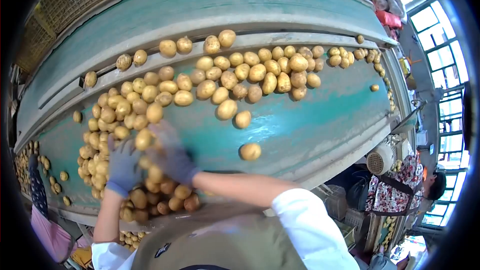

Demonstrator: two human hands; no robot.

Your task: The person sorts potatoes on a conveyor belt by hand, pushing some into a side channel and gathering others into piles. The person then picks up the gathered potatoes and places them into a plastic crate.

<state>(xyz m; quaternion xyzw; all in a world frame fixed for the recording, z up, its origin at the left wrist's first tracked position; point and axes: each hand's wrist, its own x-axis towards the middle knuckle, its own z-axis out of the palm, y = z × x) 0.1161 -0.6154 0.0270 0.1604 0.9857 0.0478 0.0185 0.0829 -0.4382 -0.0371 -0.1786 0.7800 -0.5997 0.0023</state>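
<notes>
Potatoes lie in a thick pile on the green conveyor belt, around both gloved hands. My left hand, in a grey-blue glove, rests against the pile's near part; its fingers are partly hidden among potatoes and their closure is unclear. To its right, my right hand is smeared by motion beside potatoes, so its grip cannot be made out. More potatoes are heaped at the belt's near edge, against the apron. One lone potato lies on the belt to the right.
A metal divider with several potatoes along it separates a second green belt. Yellow crates stand at the upper left. A co-worker's sleeve is at the far left. Another person in floral clothing is at the right, near a motor.
</notes>
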